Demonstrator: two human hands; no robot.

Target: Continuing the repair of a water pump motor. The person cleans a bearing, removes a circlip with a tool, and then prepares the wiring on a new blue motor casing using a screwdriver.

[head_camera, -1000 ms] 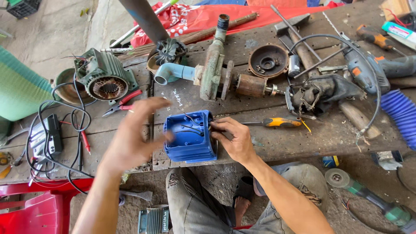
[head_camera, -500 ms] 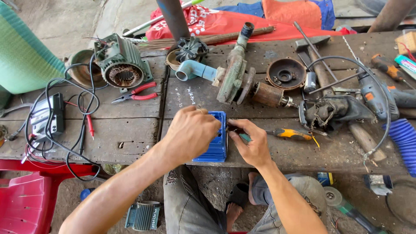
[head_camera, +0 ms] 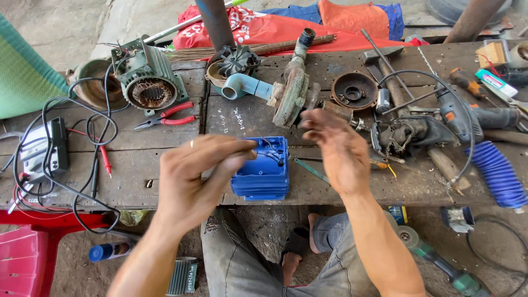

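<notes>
Left hand (head_camera: 192, 176) hovers with fingers stretched and loosely spread, tips at the top edge of the blue motor housing (head_camera: 263, 169), gripping nothing firmly that can be made out. Right hand (head_camera: 336, 149) hangs released, palm open, fingers splayed, just right of the housing and clear of it. The housing is bright blue, boxy and ribbed, thin wires across its top, sitting at the front edge of the wooden workbench (head_camera: 137, 159). Beyond it lie a worn pump body (head_camera: 291, 91) and red-handled pliers (head_camera: 168, 116); a screwdriver (head_camera: 352, 162) lies under the right hand.
</notes>
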